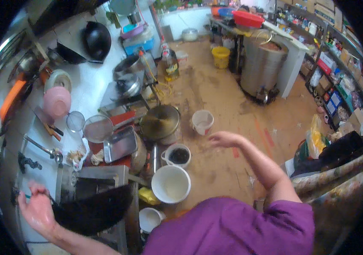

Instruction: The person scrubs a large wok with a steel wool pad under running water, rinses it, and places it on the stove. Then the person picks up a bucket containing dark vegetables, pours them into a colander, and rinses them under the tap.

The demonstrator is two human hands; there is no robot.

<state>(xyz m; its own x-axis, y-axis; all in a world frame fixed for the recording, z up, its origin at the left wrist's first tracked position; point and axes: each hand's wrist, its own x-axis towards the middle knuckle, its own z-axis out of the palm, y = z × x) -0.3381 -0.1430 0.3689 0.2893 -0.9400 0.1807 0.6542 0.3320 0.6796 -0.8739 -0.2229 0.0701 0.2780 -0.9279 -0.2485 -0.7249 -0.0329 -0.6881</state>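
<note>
At the lower left, my left hand (39, 208) has its fingers curled at the left end of a black wok (93, 210). That wok is tilted up over a steel stove (105, 173), whose dark burner opening shows behind it. Part of the grip is blurred. My right hand (227, 139) hangs in the air over the tiled floor, fingers loosely apart and holding nothing. Just beyond it in the picture is a small white bucket (203, 122). Between my body and the stove stand a large white bucket (171, 184) and a bucket with dark contents (178, 155).
A steel ladle (42, 148), strainers (98, 128), a cleaver (46, 121) and a pink bowl (57, 102) line the left counter. Beside the stove are a steel tray (121, 145) and a large pot (160, 122). A steel barrel (261, 68) and loaded shelves (334, 76) stand right.
</note>
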